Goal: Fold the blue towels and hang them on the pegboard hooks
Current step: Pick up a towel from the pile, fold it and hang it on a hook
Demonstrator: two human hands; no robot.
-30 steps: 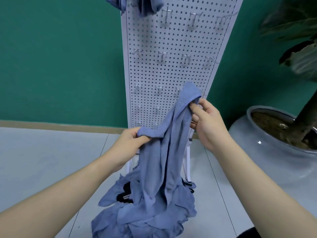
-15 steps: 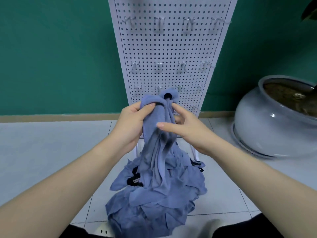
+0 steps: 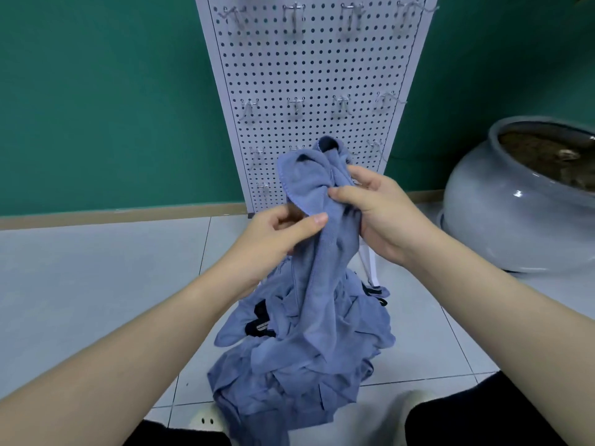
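While a heap of blue towels (image 3: 302, 365) lies on the tiled floor (image 3: 96, 284) near the white pegboard (image 3: 315, 69), one raised blue towel (image 3: 317, 201) hangs bunched between both hands: the left hand (image 3: 277, 233) pinches its near edge, the right hand (image 3: 383, 214) grips its right side below the hooks (image 3: 294, 106).

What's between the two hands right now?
In the head view, the bunched top of the blue towel fills the gap between the left hand and right hand; both pinch it.
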